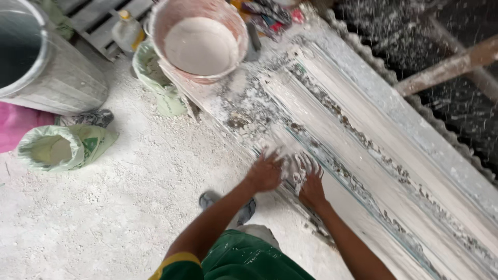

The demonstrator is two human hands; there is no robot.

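Green shorts [244, 259] and two bare forearms fill the near edge. Further left stand one grey drum [46, 67], one open green sack [62, 148] of white powder, one small bottle [127, 31] and one pink bucket [199, 39] of white plaster. Both hands press side by side on one long white mould [363, 135], crusted and streaked with wet plaster: left hand [264, 173] flat, right hand [310, 186] with fingers spread, neither clasping anything.
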